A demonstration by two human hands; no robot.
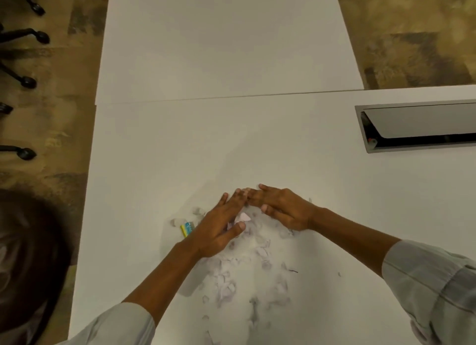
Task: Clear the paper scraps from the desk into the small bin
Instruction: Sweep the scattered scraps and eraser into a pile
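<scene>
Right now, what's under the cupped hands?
Between the left hand and right hand, pale paper scraps show on the desk. Whatever lies beneath the palms is covered.

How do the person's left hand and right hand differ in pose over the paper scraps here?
The left hand points up and to the right, fingers spread, thumb stretched out towards the middle; the right hand points left, fingers held closer together. The left hand lies beside a small yellow and blue item; the right hand has none near it. Both are open, palms down, fingertips meeting at the far edge of the paper scraps on the white desk.
</scene>
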